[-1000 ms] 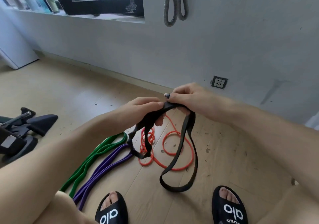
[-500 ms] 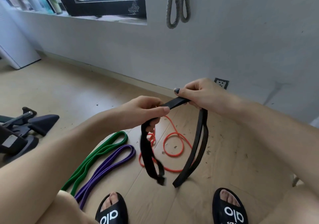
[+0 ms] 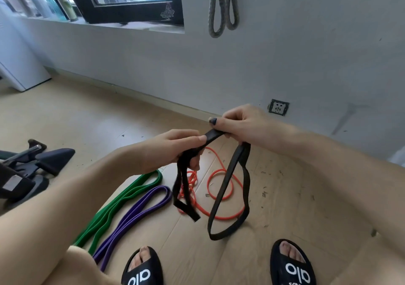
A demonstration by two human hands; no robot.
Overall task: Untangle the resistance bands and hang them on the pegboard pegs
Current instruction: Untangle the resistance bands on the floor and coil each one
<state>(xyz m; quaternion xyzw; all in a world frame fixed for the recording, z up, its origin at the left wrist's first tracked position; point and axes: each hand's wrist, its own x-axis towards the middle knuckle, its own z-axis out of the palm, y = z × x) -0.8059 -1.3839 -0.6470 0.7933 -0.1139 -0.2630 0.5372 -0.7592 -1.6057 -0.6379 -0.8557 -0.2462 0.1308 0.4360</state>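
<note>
Since the earlier frame, both hands had drawn apart, splitting the black band (image 3: 228, 188) into two hanging loops. Left hand (image 3: 175, 151) gripped a bunched, twisted section; right hand (image 3: 238, 124) pinched the flat strap, its longer loop dangling above the floor (image 3: 285, 197). Green band (image 3: 122, 201), purple band (image 3: 135, 210) and orange band (image 3: 219, 188) lay on the floor below. The risk, as I judged it: pulling harder could tighten the twist under the left hand rather than free it.

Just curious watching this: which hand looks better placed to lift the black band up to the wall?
Probably the right hand: it pinches the black band nearer the wall, with a long loop hanging free. The left hand's grip holds a bunched section.
</note>
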